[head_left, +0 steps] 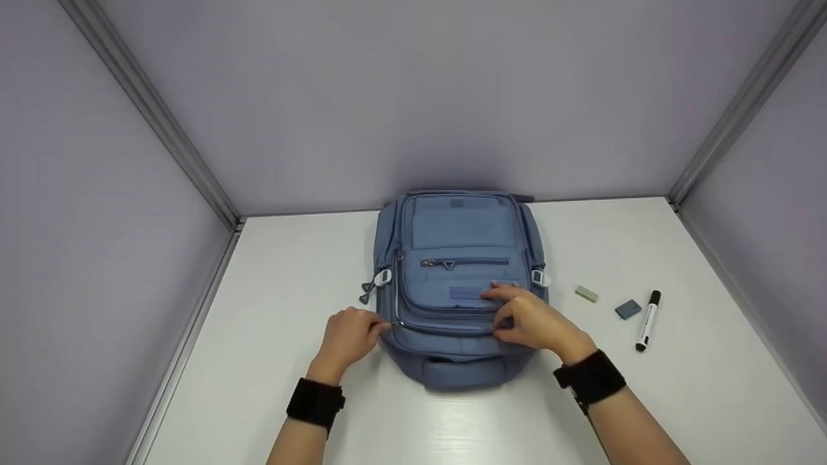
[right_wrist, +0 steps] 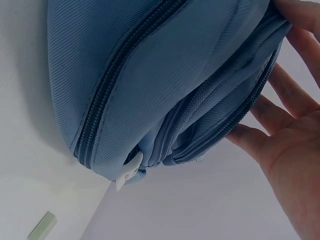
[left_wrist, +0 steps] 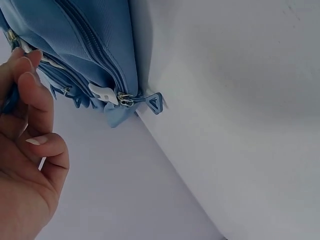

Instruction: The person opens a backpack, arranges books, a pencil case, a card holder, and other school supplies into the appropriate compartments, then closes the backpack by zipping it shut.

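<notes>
A blue backpack [head_left: 462, 226] lies front side up on the white table, its carry handle [head_left: 465, 373] towards me. At the left end of the front pocket's curved zipper [head_left: 446, 331], my left hand [head_left: 349, 336] pinches the zipper pull [head_left: 395, 323]. In the left wrist view the blue tab [left_wrist: 11, 98] shows between its curled fingers. My right hand [head_left: 533, 320] holds the pocket's edge on the right side, thumb low and other fingers spread over the front panel. The right wrist view shows the pocket's zipper edge [right_wrist: 240, 112] parted beside those fingers.
Right of the backpack lie a pale green eraser-like block [head_left: 586, 294], a dark grey-blue block [head_left: 628, 309] and a black-and-white marker [head_left: 648, 321]. Another zipper pull [head_left: 366, 292] hangs off the backpack's left side. Grey panels [head_left: 452, 97] wall in the table [head_left: 284, 271].
</notes>
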The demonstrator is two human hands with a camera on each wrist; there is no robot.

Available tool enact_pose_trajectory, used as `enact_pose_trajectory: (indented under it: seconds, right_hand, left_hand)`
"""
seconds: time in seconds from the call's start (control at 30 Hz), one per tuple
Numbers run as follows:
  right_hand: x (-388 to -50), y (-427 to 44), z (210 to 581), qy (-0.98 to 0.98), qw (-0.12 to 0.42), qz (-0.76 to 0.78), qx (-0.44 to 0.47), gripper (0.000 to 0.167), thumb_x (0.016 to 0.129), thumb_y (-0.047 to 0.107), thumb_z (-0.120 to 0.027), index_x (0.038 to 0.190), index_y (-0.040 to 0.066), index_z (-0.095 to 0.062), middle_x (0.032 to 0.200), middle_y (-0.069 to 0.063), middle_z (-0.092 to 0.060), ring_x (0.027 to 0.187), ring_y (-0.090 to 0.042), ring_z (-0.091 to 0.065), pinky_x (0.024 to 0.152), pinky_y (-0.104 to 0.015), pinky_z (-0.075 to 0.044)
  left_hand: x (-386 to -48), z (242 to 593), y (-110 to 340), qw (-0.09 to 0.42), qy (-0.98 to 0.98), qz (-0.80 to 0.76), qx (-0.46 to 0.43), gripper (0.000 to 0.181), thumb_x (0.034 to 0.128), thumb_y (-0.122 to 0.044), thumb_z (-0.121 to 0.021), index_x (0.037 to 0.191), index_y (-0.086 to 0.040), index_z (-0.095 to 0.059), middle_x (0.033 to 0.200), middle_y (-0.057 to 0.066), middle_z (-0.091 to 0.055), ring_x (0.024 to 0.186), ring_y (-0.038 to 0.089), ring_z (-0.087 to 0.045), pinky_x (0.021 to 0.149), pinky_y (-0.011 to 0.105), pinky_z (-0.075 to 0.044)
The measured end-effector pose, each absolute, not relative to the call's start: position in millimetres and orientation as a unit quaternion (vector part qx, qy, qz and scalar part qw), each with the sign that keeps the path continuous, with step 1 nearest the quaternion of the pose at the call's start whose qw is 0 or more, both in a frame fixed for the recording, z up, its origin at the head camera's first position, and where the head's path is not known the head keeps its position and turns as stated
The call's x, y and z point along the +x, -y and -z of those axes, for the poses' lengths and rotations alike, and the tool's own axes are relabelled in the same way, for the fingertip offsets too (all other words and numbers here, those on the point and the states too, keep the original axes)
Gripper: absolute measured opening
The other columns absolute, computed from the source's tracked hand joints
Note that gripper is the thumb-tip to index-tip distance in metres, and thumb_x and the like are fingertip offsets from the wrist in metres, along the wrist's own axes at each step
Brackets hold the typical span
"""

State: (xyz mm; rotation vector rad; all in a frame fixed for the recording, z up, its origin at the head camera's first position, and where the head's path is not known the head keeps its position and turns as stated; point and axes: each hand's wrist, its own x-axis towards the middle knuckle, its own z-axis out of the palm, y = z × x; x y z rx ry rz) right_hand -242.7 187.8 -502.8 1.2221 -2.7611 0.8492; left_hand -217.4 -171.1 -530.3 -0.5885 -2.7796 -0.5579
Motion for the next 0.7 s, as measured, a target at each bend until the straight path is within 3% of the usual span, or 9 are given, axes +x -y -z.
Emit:
enact_pose_trajectory:
  seconds: [0.3,0.47,0.7]
  right_hand:
    - [-244,-188,504,0.878,-0.004,-0.276,0.39,0.008,0.074,0.005,-0.081,0.073,0.011,-0.077,0.133,-0.016,-0.058,0.134,-0.042,-0.041,0.108,-0.057,-0.029]
    - [-243,-188,503,0.878,-0.009,-0.279,0.389,0.005,0.074,0.006,-0.08,0.073,0.01,-0.077,0.134,-0.016,-0.058,0.134,-0.042,-0.04,0.109,-0.058,-0.028]
    - [-243,-189,501,0.879,-0.014,-0.279,0.388,0.005,0.074,0.005,-0.081,0.076,0.009,-0.078,0.134,-0.016,-0.058,0.134,-0.041,-0.041,0.108,-0.056,-0.03]
  left_hand:
    - [-228,533,167,0.167,0.966,0.14,-0.14,0.015,0.086,-0.023,-0.076,0.077,-0.011,-0.078,0.066,0.002,-0.069,0.056,0.023,-0.064,0.047,0.039,-0.048]
    - [-233,537,161,0.204,0.966,0.105,-0.122,0.014,0.0839,-0.022,-0.078,0.078,-0.008,-0.077,0.064,0.005,-0.068,0.051,0.025,-0.062,0.045,0.039,-0.047]
    - [-247,544,151,0.251,0.961,0.069,-0.088,0.018,0.0781,-0.017,-0.081,0.068,-0.005,-0.073,0.054,0.009,-0.063,0.043,0.026,-0.056,0.042,0.04,-0.042]
